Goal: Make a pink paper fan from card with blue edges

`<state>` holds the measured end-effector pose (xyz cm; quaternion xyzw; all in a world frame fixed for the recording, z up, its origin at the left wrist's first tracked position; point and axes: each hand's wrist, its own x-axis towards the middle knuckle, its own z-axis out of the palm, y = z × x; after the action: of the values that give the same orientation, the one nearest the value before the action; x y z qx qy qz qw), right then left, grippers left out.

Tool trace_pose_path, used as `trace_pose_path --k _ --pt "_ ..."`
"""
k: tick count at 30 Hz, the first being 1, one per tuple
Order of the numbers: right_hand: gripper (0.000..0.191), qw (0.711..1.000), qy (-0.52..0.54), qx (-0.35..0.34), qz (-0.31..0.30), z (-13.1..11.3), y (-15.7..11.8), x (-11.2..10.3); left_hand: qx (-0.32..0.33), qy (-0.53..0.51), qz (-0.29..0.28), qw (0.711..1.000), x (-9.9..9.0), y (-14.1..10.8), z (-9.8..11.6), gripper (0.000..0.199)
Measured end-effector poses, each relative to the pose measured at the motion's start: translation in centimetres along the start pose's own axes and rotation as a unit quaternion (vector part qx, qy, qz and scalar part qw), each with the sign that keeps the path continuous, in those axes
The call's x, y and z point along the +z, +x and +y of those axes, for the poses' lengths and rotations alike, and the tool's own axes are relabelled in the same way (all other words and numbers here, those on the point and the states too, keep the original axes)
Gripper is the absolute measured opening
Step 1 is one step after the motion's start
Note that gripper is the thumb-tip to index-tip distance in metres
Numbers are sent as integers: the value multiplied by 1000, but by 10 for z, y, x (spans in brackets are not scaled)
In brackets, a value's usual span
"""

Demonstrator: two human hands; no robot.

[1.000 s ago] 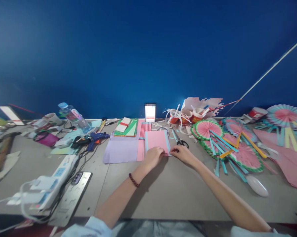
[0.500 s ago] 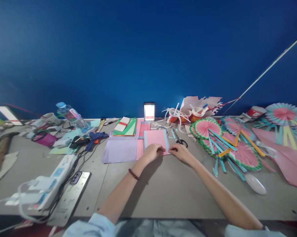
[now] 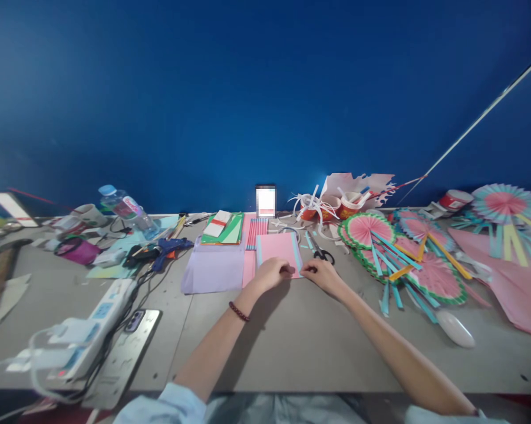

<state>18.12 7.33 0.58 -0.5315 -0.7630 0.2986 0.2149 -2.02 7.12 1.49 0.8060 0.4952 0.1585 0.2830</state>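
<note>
- Where the counter [image 3: 230,347] runs left of the hands, a smartphone [image 3: 128,353] lies beside the power strip [image 3: 99,324], with a blue glue gun [image 3: 170,250] farther back.
- Next comes a lilac sheet [image 3: 214,271], just left of the pink sheet with blue borders [image 3: 276,250].
- The left hand [image 3: 271,274] covers the bordered sheet's near edge, wrist low and forearm slanting in from the left; its fingers are curled nearly together, but I cannot tell whether they grip paper.
- That sheet lies flat, directly ahead of the fingers, its side borders running away from the body.
- At its near right corner, the nearer right hand [image 3: 325,275] has its fingers pinched on the paper, forearm angled in from the right.
- Just beyond that hand lie the scissors [image 3: 322,253].
</note>
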Motion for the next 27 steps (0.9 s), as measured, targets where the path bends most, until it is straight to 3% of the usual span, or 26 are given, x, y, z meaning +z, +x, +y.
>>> trace_pose_path --k 12,21,27 --pt "15 1000 -3 -16 13 4 -1 3 84 139 23 986 12 -6 21 20" --pt "15 999 -4 -30 19 6 -2 3 126 199 67 970 30 -11 12 22" --pt "17 997 -18 -78 21 3 -16 -1 140 223 93 960 34 -14 12 18"
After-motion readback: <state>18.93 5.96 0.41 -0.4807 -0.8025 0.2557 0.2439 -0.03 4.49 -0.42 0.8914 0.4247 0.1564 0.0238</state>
